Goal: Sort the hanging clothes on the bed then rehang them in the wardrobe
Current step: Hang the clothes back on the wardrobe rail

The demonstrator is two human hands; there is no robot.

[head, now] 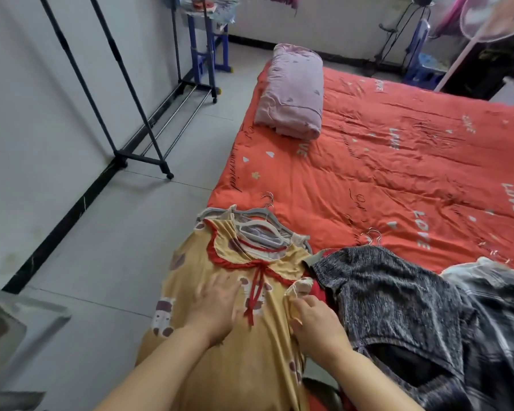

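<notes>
A yellow dress with a red-trimmed collar and red bow lies on top of a stack of clothes on grey hangers at the bed's near left corner. My left hand lies flat on the dress's chest, fingers spread. My right hand pinches the dress's right sleeve edge between curled fingers. Right of it lies a dark grey knit top on a hanger, then a black-and-white checked garment. All rest on the orange-red bedspread.
A folded lilac quilt lies at the bed's far left. A bare black clothes rack on wheels stands along the left wall on grey floor tiles. A blue stand, a pink fan and a tripod are at the back.
</notes>
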